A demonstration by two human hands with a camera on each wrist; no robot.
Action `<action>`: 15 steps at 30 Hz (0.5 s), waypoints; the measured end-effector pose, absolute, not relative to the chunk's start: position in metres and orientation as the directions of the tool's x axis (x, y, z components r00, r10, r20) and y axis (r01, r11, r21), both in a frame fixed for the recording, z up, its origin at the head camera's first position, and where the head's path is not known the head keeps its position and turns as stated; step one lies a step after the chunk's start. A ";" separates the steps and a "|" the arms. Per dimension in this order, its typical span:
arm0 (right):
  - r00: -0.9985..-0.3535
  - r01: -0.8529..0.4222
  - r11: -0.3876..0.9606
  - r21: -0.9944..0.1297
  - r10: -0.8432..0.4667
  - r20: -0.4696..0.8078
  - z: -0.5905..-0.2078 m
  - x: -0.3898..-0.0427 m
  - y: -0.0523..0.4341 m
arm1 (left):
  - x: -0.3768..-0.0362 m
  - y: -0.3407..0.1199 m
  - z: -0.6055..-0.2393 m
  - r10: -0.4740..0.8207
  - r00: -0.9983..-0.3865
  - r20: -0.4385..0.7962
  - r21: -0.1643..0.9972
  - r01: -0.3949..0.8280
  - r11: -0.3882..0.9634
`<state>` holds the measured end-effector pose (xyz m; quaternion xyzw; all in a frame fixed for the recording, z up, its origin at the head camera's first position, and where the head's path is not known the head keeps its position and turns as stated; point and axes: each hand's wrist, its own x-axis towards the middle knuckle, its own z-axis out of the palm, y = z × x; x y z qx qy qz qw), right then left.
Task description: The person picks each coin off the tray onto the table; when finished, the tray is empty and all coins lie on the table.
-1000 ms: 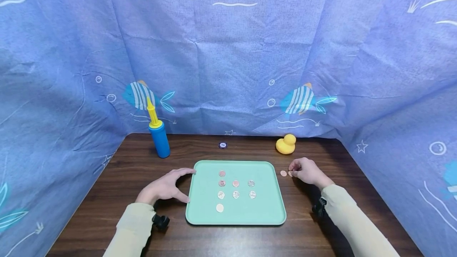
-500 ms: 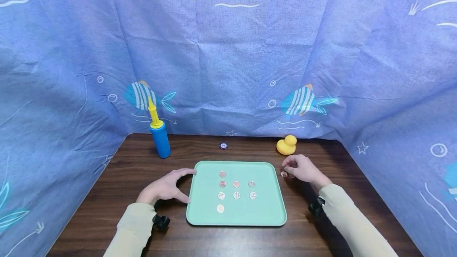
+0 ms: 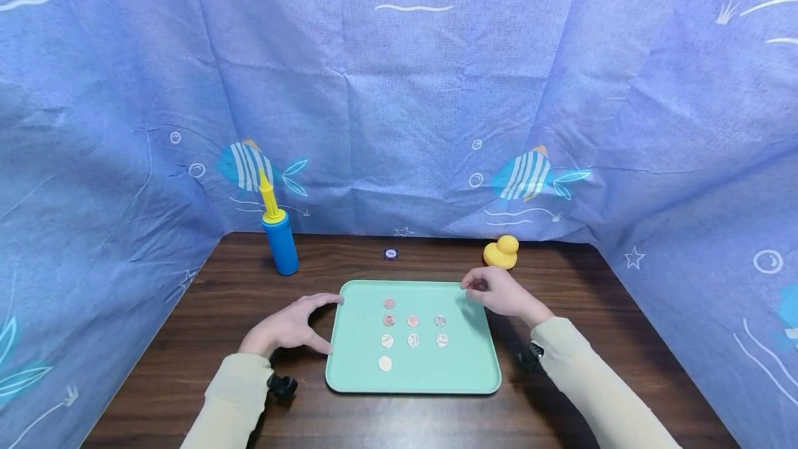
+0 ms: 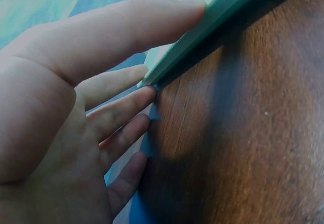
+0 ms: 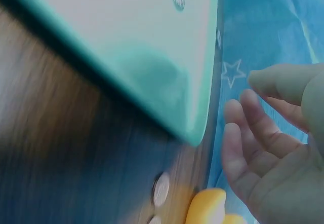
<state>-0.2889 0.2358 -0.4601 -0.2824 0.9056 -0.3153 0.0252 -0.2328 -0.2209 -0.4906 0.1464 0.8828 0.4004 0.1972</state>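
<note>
Lying on one tray (image 3: 474,366), eight coins (image 3: 413,321), two hands (image 3: 283,330)

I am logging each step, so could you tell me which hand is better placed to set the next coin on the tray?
The right hand, probably: it hovers over the tray's far right corner. The left hand rests against the tray's left edge.

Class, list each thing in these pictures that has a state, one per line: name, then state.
Left hand: fingers spread, touching the tray's left edge.
Right hand: above the tray's far right corner, fingers curled; whether it holds a coin is unclear.
Tray: flat on the table, eight coins on it.
Pump: upright.
Duck: upright.
</note>
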 end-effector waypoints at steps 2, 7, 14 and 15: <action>-0.832 -0.498 0.637 -0.589 -0.541 0.119 -0.459 -0.288 0.229 | -0.233 -0.221 -0.491 0.415 -0.879 -0.234 0.761 0.100 0.641; -0.824 -0.493 0.638 -0.591 -0.561 0.082 -0.458 -0.288 0.214 | -0.234 -0.221 -0.490 0.412 -0.880 -0.236 0.755 0.101 0.648; -0.805 -0.504 0.637 -0.584 -0.591 0.050 -0.461 -0.287 0.195 | -0.235 -0.222 -0.492 0.408 -0.879 -0.246 0.753 0.092 0.652; -0.804 -0.502 0.637 -0.585 -0.594 0.043 -0.461 -0.287 0.192 | -0.235 -0.222 -0.492 0.407 -0.880 -0.246 0.754 0.090 0.651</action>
